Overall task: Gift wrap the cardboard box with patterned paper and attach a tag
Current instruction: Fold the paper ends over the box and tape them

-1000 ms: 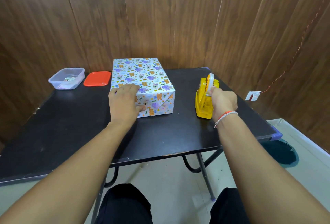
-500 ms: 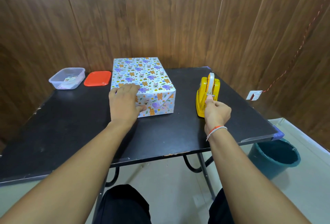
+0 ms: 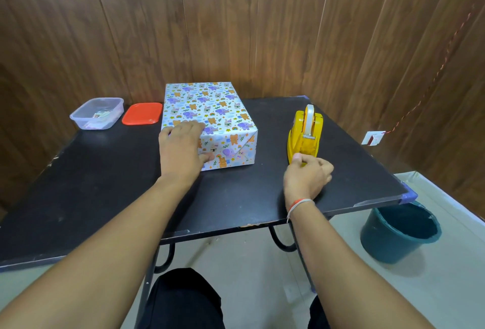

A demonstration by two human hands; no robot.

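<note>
Fingers of the right hand pinch a strip of thin, clingy tape below the dispenser, best held by its end, while the left hand lies flat on the stiff box mid-frame on the surface.

Clear tub contents too small to tell; bucket partly behind table.

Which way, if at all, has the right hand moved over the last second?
Yes. The right hand has drawn back from the top of the yellow tape dispenser toward the person, now in front of its base.
</note>
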